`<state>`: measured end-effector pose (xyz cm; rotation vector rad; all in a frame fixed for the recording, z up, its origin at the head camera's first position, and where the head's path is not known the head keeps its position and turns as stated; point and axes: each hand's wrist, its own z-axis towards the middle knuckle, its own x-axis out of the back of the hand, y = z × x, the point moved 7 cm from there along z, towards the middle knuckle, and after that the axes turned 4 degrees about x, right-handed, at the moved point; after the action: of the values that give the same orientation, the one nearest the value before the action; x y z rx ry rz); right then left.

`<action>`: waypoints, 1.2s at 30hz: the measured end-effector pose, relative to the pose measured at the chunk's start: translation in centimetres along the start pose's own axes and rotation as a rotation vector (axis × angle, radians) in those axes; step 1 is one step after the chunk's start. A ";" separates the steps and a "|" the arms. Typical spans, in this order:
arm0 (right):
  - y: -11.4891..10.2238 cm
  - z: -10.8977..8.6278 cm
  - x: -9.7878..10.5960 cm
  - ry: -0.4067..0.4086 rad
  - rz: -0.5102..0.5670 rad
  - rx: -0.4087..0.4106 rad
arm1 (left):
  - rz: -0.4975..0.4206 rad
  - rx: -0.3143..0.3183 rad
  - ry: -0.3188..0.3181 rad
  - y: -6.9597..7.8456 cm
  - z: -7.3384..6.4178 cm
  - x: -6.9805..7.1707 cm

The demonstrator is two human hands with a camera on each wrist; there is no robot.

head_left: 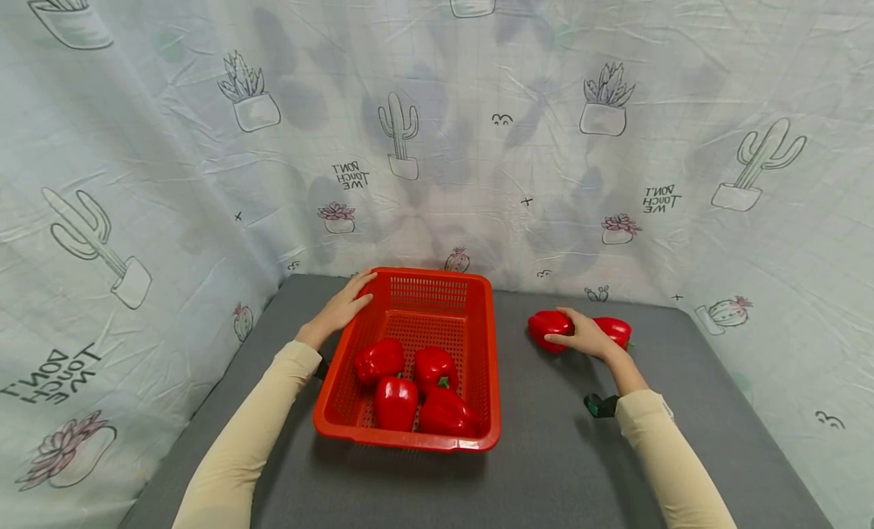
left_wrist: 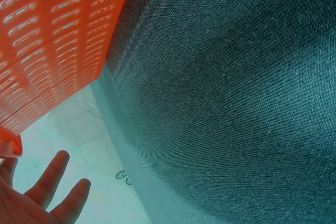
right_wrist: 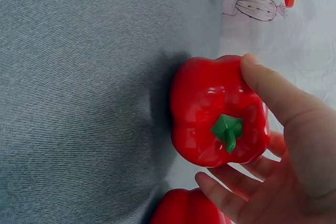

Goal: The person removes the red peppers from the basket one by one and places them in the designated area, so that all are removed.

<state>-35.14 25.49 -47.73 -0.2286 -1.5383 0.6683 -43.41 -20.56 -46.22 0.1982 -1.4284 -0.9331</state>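
Note:
My right hand (head_left: 583, 334) is around a glossy red bell pepper (head_left: 550, 330) on the right of the table. In the right wrist view, my thumb lies along one side of this pepper and my fingers along the other, its green stem (right_wrist: 228, 129) facing the camera. A second red bell pepper (head_left: 613, 332) lies just beside that hand, partly behind it. On the left, my left hand (head_left: 341, 307) rests at the far left rim of an orange-red plastic basket (head_left: 494, 347). Its outer fingers (left_wrist: 55, 179) stretch out straight beside the basket wall.
Several red bell peppers (head_left: 396, 402) lie in the near half of the basket. A grey cloth surface (head_left: 546, 453) carries everything. Behind and at both sides hangs a pale curtain (head_left: 464, 172) printed with cacti and potted plants, close to the basket's far end.

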 end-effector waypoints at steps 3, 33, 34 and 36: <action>0.0 -0.2 0.0 0.004 0.004 -0.002 | -0.002 0.000 -0.002 -0.1 0.0 0.0; 0.1 -0.8 0.6 -0.013 -0.020 -0.007 | -0.014 -0.010 0.000 0.1 -0.3 0.0; 0.0 -0.8 0.6 -0.014 -0.019 -0.004 | -0.008 -0.011 -0.001 0.1 -0.3 0.0; -0.1 -0.9 0.8 -0.017 -0.017 0.006 | -0.008 -0.010 -0.001 0.1 -0.3 0.0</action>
<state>-34.37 26.05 -47.09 -0.2055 -1.5524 0.6629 -43.12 -20.65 -46.22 0.1963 -1.4242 -0.9462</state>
